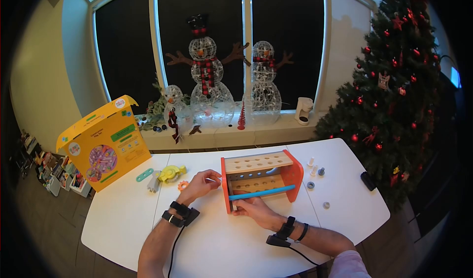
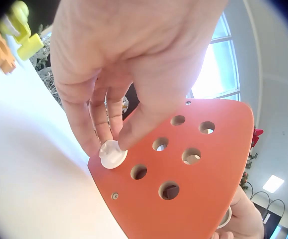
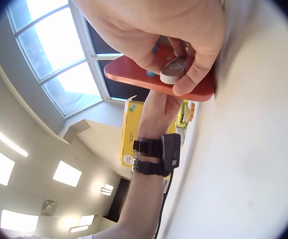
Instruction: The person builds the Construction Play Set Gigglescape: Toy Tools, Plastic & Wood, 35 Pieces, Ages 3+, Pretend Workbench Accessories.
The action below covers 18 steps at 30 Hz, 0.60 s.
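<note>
Fastening a white bolt [image 2: 113, 157] at the left end panel [image 2: 203, 184] of the toy bench [image 1: 295, 179] looks to be the step in hand, with a white nut [image 3: 171, 75] offered from the inner side. The bolt's round head lies against the panel's outer face, near its edge; its shank is hidden, so how far it has gone through, or whether the nut has caught, cannot be told. The left hand [image 1: 199, 184] is nearly closed, thumb and fingertips pinching the bolt's head. Inside the bench, the right hand [image 1: 258, 214] grips the nut between thumb and fingers, the others bent. The next move seems to call for lining the nut up squarely with the shank and turning it while the head is held steady; started askew, it could bind or slip loose. The bench stands upright on the worktop [image 1: 207, 238], its blue bar [image 1: 268, 192] facing the person. To its right are upright pale bolts [image 1: 314, 170] and a loose grey nut [image 1: 326, 205]; to its left, an orange gear [image 1: 183, 185] and a teal strip [image 1: 145, 175], with a yellow box [image 1: 129, 147] beyond them.
</note>
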Available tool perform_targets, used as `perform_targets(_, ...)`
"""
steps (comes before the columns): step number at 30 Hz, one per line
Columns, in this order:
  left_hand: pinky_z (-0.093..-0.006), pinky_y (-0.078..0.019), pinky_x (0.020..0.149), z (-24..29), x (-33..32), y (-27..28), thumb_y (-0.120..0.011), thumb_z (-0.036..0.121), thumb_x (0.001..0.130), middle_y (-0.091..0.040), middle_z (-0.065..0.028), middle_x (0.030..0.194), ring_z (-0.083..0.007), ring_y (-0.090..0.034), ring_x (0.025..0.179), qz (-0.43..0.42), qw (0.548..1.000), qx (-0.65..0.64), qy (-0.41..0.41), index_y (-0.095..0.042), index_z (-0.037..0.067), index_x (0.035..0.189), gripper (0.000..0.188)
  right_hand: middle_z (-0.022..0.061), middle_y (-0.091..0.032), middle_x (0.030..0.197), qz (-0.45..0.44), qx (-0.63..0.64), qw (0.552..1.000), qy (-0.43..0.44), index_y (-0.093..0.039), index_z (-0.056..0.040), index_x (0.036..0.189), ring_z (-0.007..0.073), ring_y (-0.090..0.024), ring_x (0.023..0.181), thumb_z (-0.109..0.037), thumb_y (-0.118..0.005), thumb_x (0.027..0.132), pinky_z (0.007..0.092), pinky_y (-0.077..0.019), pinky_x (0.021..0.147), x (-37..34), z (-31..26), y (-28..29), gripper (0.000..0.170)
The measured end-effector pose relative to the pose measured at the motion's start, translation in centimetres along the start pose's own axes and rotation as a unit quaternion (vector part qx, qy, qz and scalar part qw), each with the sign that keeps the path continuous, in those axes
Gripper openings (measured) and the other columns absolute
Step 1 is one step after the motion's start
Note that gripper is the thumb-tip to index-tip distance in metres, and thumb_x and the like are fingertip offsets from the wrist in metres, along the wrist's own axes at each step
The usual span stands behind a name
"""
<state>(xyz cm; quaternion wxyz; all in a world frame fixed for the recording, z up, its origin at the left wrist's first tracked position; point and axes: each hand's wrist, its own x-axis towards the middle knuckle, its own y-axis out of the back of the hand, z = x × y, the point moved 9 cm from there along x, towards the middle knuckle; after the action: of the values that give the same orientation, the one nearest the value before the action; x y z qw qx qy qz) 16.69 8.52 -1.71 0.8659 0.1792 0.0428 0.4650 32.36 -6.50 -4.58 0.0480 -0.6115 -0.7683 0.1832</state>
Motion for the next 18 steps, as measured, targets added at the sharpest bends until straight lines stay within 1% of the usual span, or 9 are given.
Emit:
perform_targets(2, -0.0284, -0.062, 0.091, -2.3, 0.0, -0.3, -0.081, 0.002, 0.1, -0.079, -0.0051, 0.104, -0.0134, -0.077, 0.1, -0.023, 0.992, -0.062, 0.109, -0.077, 0.002, 0.121, 0.022, 0.0028, -0.073, 0.127, -0.001, -0.002, 1.0, -0.004, -0.065, -0.0055, 0.146, 0.0143, -0.072, 0.113, -0.022, -0.07, 0.111, 0.0335, -0.0618, 0.1, 0.0, 0.1, -0.1, 0.039)
perform_targets(5, -0.0279, -0.0619, 0.093, -3.5, 0.3, -0.8, -0.08, 0.002, 0.101, -0.08, -0.0065, 0.106, -0.0143, -0.078, 0.101, -0.054, 0.986, -0.07, 0.139, -0.077, 0.002, 0.121, 0.02, 0.0024, -0.073, 0.125, 0.002, 0.002, 1.0, -0.001, -0.066, -0.0058, 0.145, 0.0136, -0.072, 0.111, -0.022, -0.07, 0.112, 0.0319, -0.0609, 0.098, -0.1, -0.2, -0.5, 0.037)
perform_targets(6, -0.0279, -0.0619, 0.093, -3.8, 0.3, -0.7, -0.08, 0.002, 0.101, -0.08, -0.0065, 0.106, -0.0143, -0.078, 0.101, -0.054, 0.986, -0.07, 0.139, -0.077, 0.002, 0.121, 0.02, 0.0024, -0.074, 0.124, 0.002, 0.007, 1.0, -0.002, -0.067, -0.0059, 0.145, 0.0135, -0.072, 0.11, -0.022, -0.069, 0.112, 0.0311, -0.0605, 0.098, -0.2, -0.3, -0.6, 0.036)
perform_targets(8, -0.0283, -0.0625, 0.092, -2.3, 0.6, -0.4, -0.078, 0.005, 0.103, -0.081, -0.0073, 0.108, -0.0147, -0.078, 0.099, -0.052, 0.997, -0.063, 0.013, -0.077, 0.0, 0.119, 0.017, 0.0023, -0.074, 0.124, 0.002, 0.012, 1.0, -0.003, -0.067, -0.0059, 0.145, 0.0133, -0.072, 0.109, -0.022, -0.069, 0.113, 0.0302, -0.0601, 0.097, -0.2, -0.2, -0.7, 0.035)
perform_targets(11, -0.0294, -0.0633, 0.092, -2.4, 0.9, -0.1, -0.078, 0.004, 0.103, -0.081, -0.007, 0.108, -0.0142, -0.078, 0.099, -0.042, 0.999, -0.028, -0.015, -0.077, 0.0, 0.118, 0.016, 0.0024, -0.074, 0.123, 0.003, 0.023, 1.0, -0.005, -0.067, -0.0057, 0.145, 0.0131, -0.072, 0.108, -0.021, -0.068, 0.113, 0.0296, -0.0601, 0.097, 0.0, 0.2, -0.5, 0.035)
perform_targets(13, -0.0295, -0.0634, 0.092, -2.4, 0.7, 0.0, -0.079, 0.001, 0.1, -0.081, -0.0071, 0.108, -0.014, -0.077, 0.1, -0.03, 0.999, -0.037, 0.015, -0.076, 0.0, 0.118, 0.017, 0.0066, -0.074, 0.13, 0.002, 0.023, 1.0, -0.004, -0.066, -0.0036, 0.148, 0.0174, -0.075, 0.11, -0.018, -0.064, 0.116, 0.0304, -0.0617, 0.096, 0.0, 0.2, -0.4, 0.035)
perform_targets(15, -0.0297, -0.0636, 0.092, -2.5, 0.6, 0.2, -0.081, -0.001, 0.098, -0.081, -0.0073, 0.109, -0.0139, -0.077, 0.1, -0.016, 0.998, -0.045, 0.047, -0.076, 0.001, 0.117, 0.02, 0.0049, -0.074, 0.127, 0.0, 0.028, 1.0, -0.003, -0.066, -0.0045, 0.147, 0.0154, -0.074, 0.109, -0.02, -0.066, 0.115, 0.03, -0.0613, 0.097, -0.2, 0.1, -0.6, 0.035)
perform_targets(17, -0.0289, -0.0629, 0.092, -4.0, 0.6, -0.5, -0.081, 0.0, 0.098, -0.081, -0.0069, 0.11, -0.014, -0.077, 0.101, -0.056, 0.987, -0.092, 0.117, -0.075, 0.001, 0.119, 0.022, 0.0032, -0.074, 0.124, -0.002, 0.032, 0.999, -0.002, -0.066, -0.0054, 0.146, 0.0135, -0.072, 0.107, -0.021, -0.068, 0.114, 0.0297, -0.0609, 0.098, -0.2, 0.1, -0.7, 0.036)
perform_targets(18, -0.0289, -0.0629, 0.092, -4.3, 0.7, -0.5, -0.081, 0.0, 0.098, -0.081, -0.0069, 0.11, -0.014, -0.077, 0.101, -0.055, 0.987, -0.092, 0.118, -0.075, 0.001, 0.119, 0.022, 0.0033, -0.073, 0.124, -0.003, 0.03, 1.0, -0.005, -0.066, -0.0053, 0.147, 0.0136, -0.072, 0.107, -0.021, -0.067, 0.115, 0.0297, -0.061, 0.098, -0.2, 0.1, -0.7, 0.036)
